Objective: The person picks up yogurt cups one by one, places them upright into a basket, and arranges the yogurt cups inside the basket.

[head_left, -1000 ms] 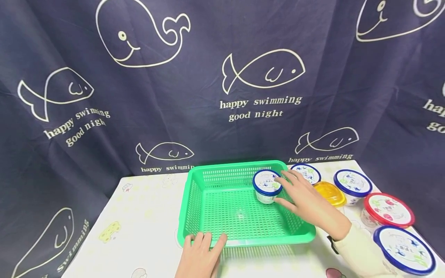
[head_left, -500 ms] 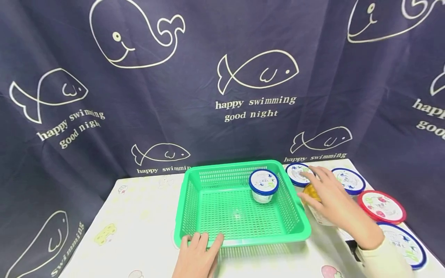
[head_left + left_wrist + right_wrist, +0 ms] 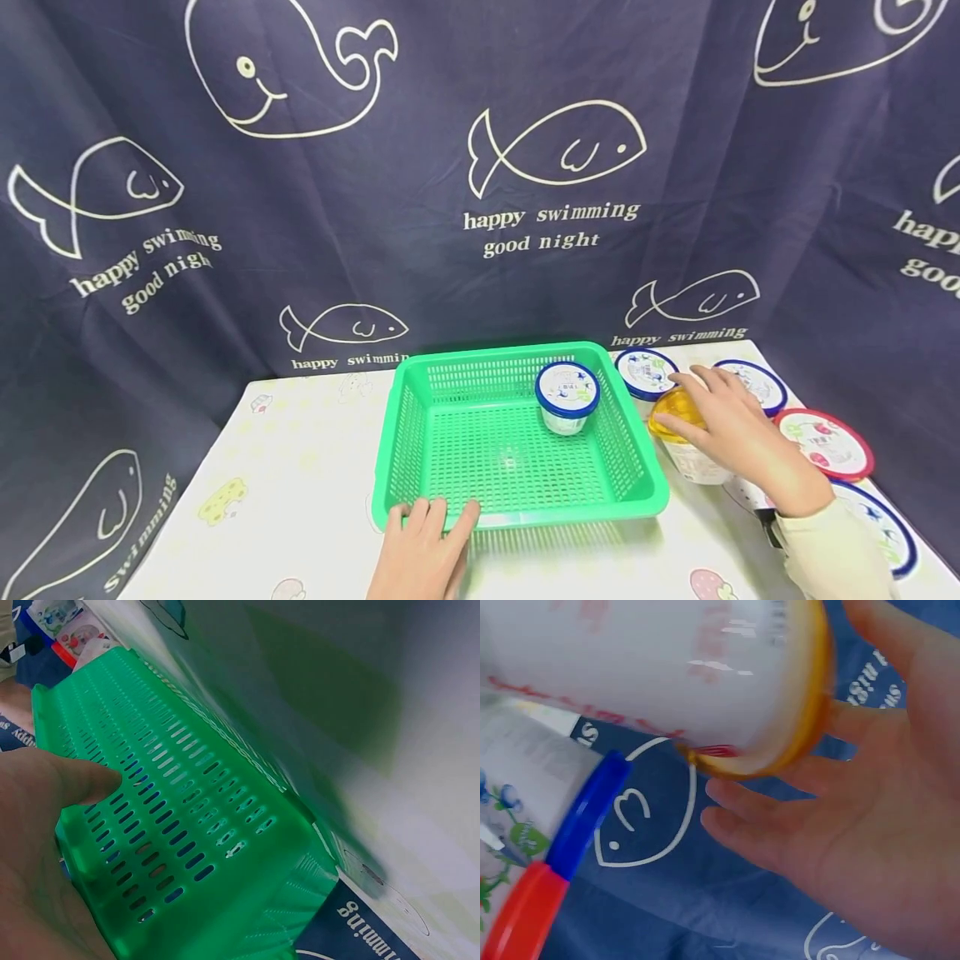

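Observation:
In the head view my left hand (image 3: 420,550) grips the near rim of a green plastic basket (image 3: 517,521); its fingers hook over the rim, and the left wrist view has the thumb on the outer wall of the basket (image 3: 172,832). Inside, towards the right, stands a small clear tub with a blue lid (image 3: 567,390). My right hand (image 3: 750,442) holds a white jar (image 3: 701,462) by its yellow lid, just right of the basket. The right wrist view shows fingers around that yellow lid (image 3: 821,682), the jar's printed side facing the camera.
Right of the basket are more lidded tubs: a blue-lidded one (image 3: 647,371) at the back, another blue lid (image 3: 757,385), a red-lidded tub (image 3: 825,443) and a large blue-lidded one (image 3: 877,525) in front. A dark fish-print curtain (image 3: 420,267) hangs behind the white table (image 3: 300,467).
My right hand has left the blue-lidded tub in the basket and moved right to the yellow-lidded jar, which has shifted slightly left. My left hand stays on the rim.

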`<state>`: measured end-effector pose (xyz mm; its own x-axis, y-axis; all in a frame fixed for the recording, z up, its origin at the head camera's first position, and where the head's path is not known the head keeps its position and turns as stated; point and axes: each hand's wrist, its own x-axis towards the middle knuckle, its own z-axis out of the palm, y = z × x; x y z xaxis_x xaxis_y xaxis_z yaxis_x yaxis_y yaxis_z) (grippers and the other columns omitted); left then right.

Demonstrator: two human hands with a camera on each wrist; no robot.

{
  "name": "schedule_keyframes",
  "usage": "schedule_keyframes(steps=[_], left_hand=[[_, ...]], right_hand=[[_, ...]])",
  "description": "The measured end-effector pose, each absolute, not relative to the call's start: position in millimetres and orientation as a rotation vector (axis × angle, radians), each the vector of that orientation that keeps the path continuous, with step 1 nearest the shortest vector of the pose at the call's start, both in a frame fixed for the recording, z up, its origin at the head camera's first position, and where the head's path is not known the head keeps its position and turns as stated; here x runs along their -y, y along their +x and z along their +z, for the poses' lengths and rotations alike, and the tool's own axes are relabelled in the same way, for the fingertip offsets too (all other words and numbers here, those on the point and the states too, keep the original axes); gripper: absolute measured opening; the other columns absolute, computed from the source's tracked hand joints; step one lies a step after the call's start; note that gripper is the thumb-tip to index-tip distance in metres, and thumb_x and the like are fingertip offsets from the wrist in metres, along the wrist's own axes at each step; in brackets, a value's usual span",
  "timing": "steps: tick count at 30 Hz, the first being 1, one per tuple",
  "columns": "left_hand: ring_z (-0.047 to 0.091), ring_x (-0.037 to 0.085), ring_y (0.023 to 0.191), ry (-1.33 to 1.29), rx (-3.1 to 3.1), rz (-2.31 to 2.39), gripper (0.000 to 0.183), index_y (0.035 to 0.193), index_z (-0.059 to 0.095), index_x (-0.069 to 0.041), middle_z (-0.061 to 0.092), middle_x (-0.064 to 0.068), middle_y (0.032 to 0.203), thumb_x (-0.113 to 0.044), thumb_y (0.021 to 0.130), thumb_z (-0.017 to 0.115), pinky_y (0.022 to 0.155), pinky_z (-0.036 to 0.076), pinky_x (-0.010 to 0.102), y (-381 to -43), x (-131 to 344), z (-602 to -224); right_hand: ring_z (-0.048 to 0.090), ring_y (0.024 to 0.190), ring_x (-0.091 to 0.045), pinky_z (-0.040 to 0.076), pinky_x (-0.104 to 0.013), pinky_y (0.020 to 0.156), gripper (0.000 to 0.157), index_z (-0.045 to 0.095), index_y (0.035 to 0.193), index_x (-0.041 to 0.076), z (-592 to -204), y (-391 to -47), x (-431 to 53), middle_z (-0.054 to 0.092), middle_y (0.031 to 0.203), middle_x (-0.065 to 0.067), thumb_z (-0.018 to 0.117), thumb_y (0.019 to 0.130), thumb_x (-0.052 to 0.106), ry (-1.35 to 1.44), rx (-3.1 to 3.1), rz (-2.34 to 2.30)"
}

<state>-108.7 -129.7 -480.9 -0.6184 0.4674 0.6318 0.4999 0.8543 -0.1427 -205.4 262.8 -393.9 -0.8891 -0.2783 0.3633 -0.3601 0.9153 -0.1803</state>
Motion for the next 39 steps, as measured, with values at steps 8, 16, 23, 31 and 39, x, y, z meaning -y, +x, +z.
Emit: schedule_keyframes(steps=[8, 16, 23, 31, 39], left_hand=[[0.042, 0.024, 0.067, -0.711, 2.329, -0.061, 0.039, 0.112, 0.056, -0.025, 0.048, 0.005, 0.077, -0.029, 0.091, 0.023, 0.063, 0.036, 0.044, -109.4, 130.7, -480.5], [0.041, 0.024, 0.066, -0.711, 2.320, -0.072, 0.038, 0.112, 0.056, -0.025, 0.046, 0.004, 0.075, -0.029, 0.091, 0.024, 0.063, 0.036, 0.045, -110.3, 130.7, -479.7], [0.039, 0.022, 0.063, -0.716, 2.283, -0.066, 0.038, 0.109, 0.057, -0.024, 0.044, 0.004, 0.073, -0.027, 0.090, 0.024, 0.061, 0.036, 0.044, -110.9, 130.7, -481.3], [0.037, 0.021, 0.063, -0.715, 2.283, -0.058, 0.041, 0.107, 0.057, -0.024, 0.042, 0.002, 0.072, -0.027, 0.089, 0.020, 0.061, 0.037, 0.044, -111.3, 130.6, -483.9], [0.038, 0.020, 0.065, -0.709, 2.299, -0.028, 0.044, 0.110, 0.056, -0.025, 0.044, 0.001, 0.074, -0.029, 0.090, 0.017, 0.063, 0.037, 0.044, -110.7, 132.7, -486.1]], right_hand=[[0.037, 0.109, -0.047, 0.032, -0.065, 0.082, 0.066, 0.054, 0.114, 0.006, -404.9, -210.3, -268.5, 0.047, 0.118, -0.025, 0.063, 0.071, 0.055, 0.477, 2.799, 0.405], [0.053, 0.091, -0.034, 0.046, -0.050, 0.073, 0.064, 0.054, 0.113, 0.003, -405.5, -214.3, -270.5, 0.055, 0.109, -0.020, 0.067, 0.071, 0.050, 0.550, 2.791, 0.440], [0.056, 0.087, -0.033, 0.047, -0.051, 0.073, 0.067, 0.052, 0.116, 0.002, -401.2, -211.0, -272.1, 0.056, 0.107, -0.022, 0.067, 0.072, 0.049, 0.524, 2.828, 0.445], [0.055, 0.095, -0.034, 0.043, -0.053, 0.080, 0.067, 0.052, 0.118, 0.003, -393.4, -204.4, -269.8, 0.057, 0.108, -0.019, 0.066, 0.072, 0.050, 0.518, 2.822, 0.458], [0.055, 0.093, -0.031, 0.044, -0.050, 0.078, 0.064, 0.053, 0.116, 0.007, -384.7, -198.4, -264.3, 0.058, 0.107, -0.015, 0.065, 0.072, 0.052, 0.498, 2.774, 0.467]])
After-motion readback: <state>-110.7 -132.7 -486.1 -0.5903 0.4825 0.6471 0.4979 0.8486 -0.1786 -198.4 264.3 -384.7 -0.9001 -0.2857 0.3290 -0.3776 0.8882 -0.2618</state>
